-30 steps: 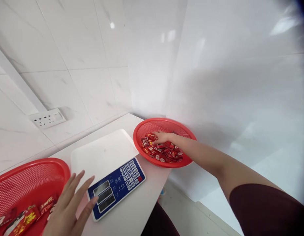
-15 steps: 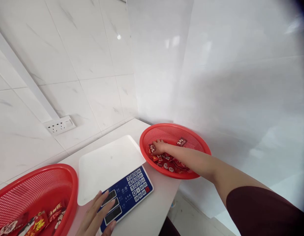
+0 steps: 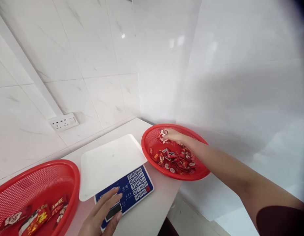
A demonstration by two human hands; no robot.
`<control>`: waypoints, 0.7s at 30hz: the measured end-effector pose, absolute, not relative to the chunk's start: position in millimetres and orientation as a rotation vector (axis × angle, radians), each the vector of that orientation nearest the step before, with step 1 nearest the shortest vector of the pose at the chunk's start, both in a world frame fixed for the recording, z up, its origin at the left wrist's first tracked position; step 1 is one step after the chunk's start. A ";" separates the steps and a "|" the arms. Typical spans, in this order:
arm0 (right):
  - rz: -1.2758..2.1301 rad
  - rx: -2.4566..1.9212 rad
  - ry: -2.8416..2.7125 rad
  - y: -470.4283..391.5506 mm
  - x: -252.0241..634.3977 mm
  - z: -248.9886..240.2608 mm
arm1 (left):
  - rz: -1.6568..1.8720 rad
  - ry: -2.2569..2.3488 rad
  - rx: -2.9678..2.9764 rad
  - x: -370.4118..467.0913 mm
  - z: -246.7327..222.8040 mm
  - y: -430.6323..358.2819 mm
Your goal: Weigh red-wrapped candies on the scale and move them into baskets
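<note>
My right hand [image 3: 175, 135] is closed around several small red-and-white snack packets [image 3: 163, 136], lifted at the far side of the right red basket [image 3: 191, 177]. Below it, a pile of red snack packets [image 3: 175, 159] covers part of the basket's bottom. My left hand [image 3: 101, 213], fingers stretched out and holding nothing, is over the display end of the digital scale [image 3: 126, 193]. It hides part of the display windows; whether it touches the scale I cannot tell. The scale's white pan [image 3: 112, 164] carries nothing.
At the lower left stands another red basket [image 3: 74, 183] with a few larger red packets [image 3: 35, 221]. The white table [image 3: 152, 209] sits in a corner against the tiled wall [image 3: 110, 98] and a smooth wall [image 3: 228, 98]. A power socket [image 3: 63, 122] is on the tiled wall.
My right hand has risen from the pile towards the basket's far rim with packets in its grasp. My left hand has shifted slightly right and up over the scale's display.
</note>
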State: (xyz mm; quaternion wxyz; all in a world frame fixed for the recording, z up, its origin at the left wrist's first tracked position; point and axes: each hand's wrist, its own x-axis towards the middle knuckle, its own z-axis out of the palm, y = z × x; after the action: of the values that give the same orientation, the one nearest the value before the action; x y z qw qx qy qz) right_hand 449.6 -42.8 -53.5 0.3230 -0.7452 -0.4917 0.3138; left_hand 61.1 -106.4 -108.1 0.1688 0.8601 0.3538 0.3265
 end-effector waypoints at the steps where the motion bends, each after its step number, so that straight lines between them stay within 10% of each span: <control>1: 0.833 -1.933 -1.277 -46.8 446.7 -45.1 | 0.877 1.014 2.375 66.3 -102.6 -106.8; 11: 1.708 -1.002 -1.308 -45.2 329.0 -31.2 | 0.887 0.732 0.995 136.0 -55.4 -84.6; 21: 1.639 -1.012 -1.497 -26.7 260.3 -45.3 | 1.146 0.794 0.474 102.8 -82.4 -51.0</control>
State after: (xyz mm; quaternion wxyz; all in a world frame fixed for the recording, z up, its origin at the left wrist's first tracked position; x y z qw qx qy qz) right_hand 260.3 -26.7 -45.3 0.3439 -0.3895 -0.5761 0.6310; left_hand 102.8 -51.0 -82.4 0.7408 0.2163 0.3620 0.5228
